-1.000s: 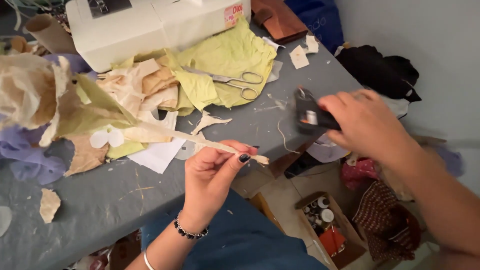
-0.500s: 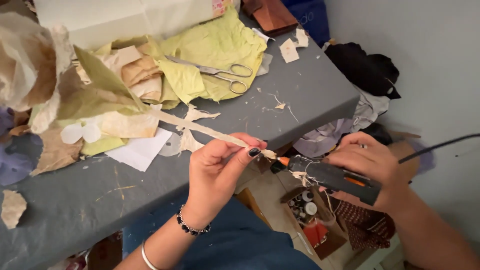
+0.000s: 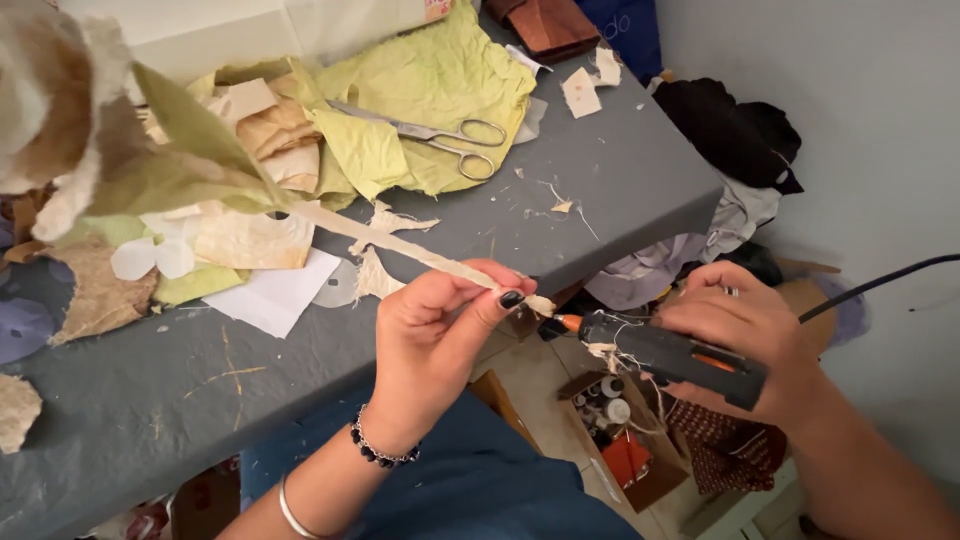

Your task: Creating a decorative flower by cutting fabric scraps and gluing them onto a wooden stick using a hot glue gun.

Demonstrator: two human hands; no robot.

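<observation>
Gluing looks underway: left hand (image 3: 440, 325) pinches the paper stem (image 3: 420, 252) tip, right hand (image 3: 745, 335) grips the glue gun (image 3: 668, 352), whose nozzle must meet that tip.

Glue gun (image 3: 672, 352): black body, orange nozzle tip and orange trigger, black cord; paper stem (image 3: 430, 258) is pale cream-tan, and the thumbnail on the left hand (image 3: 440, 325) is painted black, with a black bead bracelet (image 3: 380, 455) at the wrist. Table (image 3: 620, 180): grey top carrying yellow-green crumpled paper (image 3: 440, 85), silver scissors (image 3: 430, 135) and a white sheet (image 3: 275, 295).
</observation>
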